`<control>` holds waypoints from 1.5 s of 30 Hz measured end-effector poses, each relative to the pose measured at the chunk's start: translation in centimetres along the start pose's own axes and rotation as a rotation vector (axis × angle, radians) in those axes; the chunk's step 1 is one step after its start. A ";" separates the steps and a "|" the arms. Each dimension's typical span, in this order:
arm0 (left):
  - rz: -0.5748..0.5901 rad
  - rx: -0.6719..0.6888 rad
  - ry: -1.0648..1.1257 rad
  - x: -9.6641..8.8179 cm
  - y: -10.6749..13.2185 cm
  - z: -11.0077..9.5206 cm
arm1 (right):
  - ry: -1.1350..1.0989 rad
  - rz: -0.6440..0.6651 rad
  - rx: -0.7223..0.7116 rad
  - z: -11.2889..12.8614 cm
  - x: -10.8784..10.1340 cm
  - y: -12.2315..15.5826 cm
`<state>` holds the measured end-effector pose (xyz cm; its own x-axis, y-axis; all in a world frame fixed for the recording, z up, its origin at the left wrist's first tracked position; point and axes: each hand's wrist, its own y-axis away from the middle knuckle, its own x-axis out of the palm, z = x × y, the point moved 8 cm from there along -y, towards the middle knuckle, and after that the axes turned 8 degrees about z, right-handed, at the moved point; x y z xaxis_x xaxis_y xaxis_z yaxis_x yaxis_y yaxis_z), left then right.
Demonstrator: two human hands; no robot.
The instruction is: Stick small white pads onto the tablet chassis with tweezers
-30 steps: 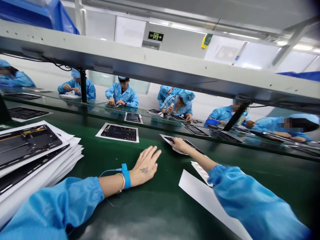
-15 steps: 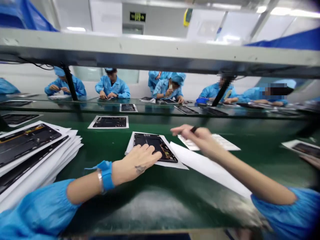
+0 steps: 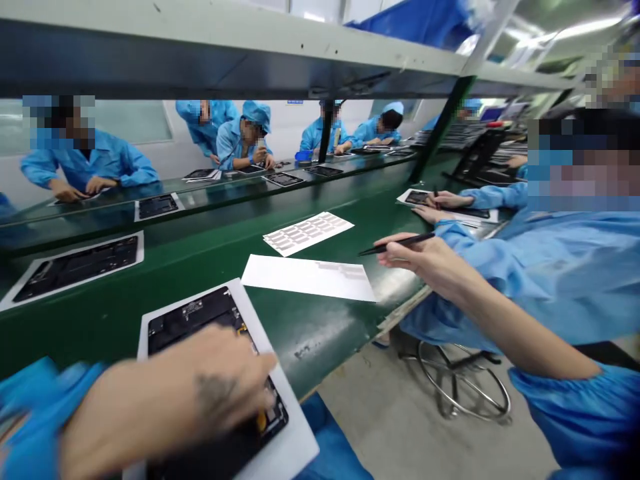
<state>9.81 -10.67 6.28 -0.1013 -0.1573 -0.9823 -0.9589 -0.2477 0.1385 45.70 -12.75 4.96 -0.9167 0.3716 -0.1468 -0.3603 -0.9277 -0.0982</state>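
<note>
My right hand [image 3: 420, 263] is closed around slim black tweezers [image 3: 395, 245], held in the air above the bench edge with the tips pointing left. At lower left, my left hand [image 3: 195, 387] lies across a black tablet housing [image 3: 180, 323], blurred by motion, its fingertips over the right part. Whether they press or grip it cannot be made out. The housing rests on a white sheet [image 3: 285, 427]. Between the hands lies a white label sheet [image 3: 305, 277] with grey labels at its right end. A second label sheet [image 3: 310, 233], full of grey labels, sits behind it.
More housings on white sheets lie at the left [image 3: 80, 263] and on the raised ledge [image 3: 157, 207]. A co-worker in a blue smock [image 3: 575, 267] sits close on my right. A shelf beam [image 3: 225, 60] crosses overhead. A metal stool base [image 3: 463, 387] stands below.
My view has swung right and closer to the bench. The tweezers now show clearly in my right hand, which was blurred before. My left hand stays over the housing, which appears nearer and turned.
</note>
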 end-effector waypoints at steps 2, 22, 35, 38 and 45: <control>0.040 0.138 -0.132 -2.2 -6.4 0.3 | 0.042 -0.020 0.024 -1.8 -0.7 -0.4; -0.019 0.445 0.082 3.9 -23.5 0.8 | 0.250 0.179 0.215 -5.9 -0.1 -3.7; -0.017 0.450 0.071 4.2 -23.6 0.7 | 0.268 0.165 0.232 -5.5 -0.1 -3.5; -0.025 0.441 0.083 4.0 -23.5 0.9 | 0.278 0.101 0.195 -5.4 -0.2 -3.1; -0.047 0.426 -0.026 4.5 -23.8 0.1 | -0.030 -0.159 0.049 -3.2 -0.2 -1.4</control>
<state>32.16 -5.34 -1.41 -0.0559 -0.1298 -0.9900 -0.9860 0.1634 0.0343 46.98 -11.37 1.97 -0.8518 0.5135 -0.1037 -0.5088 -0.8580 -0.0700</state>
